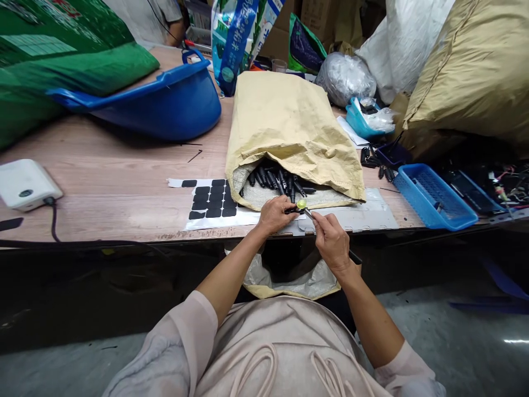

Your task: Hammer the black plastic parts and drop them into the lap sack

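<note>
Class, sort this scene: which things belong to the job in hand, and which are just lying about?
Likely in the job:
- small yellow-green round piece
- slim metallic tool in right hand
- black elongated parts
- open tan sack

Apparently lying about:
- blue plastic basin
- white square box

A pale wood-grain counter runs across the room, its top well lit, the space beneath in deep shadow. The grey floor shows a bright streak of light at right; brown cardboard boxes stand beyond the counter.
</note>
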A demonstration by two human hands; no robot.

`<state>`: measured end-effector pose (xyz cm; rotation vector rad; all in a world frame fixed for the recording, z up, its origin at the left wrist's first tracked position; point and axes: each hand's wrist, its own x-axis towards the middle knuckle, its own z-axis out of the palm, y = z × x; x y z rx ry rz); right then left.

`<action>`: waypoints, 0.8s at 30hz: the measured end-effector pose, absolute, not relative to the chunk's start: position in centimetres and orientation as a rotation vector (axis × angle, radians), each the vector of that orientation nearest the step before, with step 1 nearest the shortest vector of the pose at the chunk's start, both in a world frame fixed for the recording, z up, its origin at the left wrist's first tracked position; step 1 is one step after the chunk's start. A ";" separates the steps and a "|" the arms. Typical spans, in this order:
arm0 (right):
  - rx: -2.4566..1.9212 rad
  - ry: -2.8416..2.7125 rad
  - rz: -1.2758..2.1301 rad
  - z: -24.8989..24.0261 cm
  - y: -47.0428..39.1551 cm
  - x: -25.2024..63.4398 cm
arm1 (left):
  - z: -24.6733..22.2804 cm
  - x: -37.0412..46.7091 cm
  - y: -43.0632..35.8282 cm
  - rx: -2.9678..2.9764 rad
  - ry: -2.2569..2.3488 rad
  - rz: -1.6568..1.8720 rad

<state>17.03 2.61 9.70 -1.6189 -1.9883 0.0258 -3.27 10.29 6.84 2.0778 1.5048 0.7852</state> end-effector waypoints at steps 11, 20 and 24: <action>-1.862 -1.829 -0.112 10.8 9.2 23.3 | 6.9 -3.3 10.3 2.026 1.500 0.784; -1.921 -1.859 -0.103 7.5 12.8 24.5 | 7.2 -3.5 10.5 2.066 1.501 0.779; -1.939 -1.857 -0.083 7.2 12.7 24.5 | 8.0 -2.9 8.0 2.199 1.352 0.823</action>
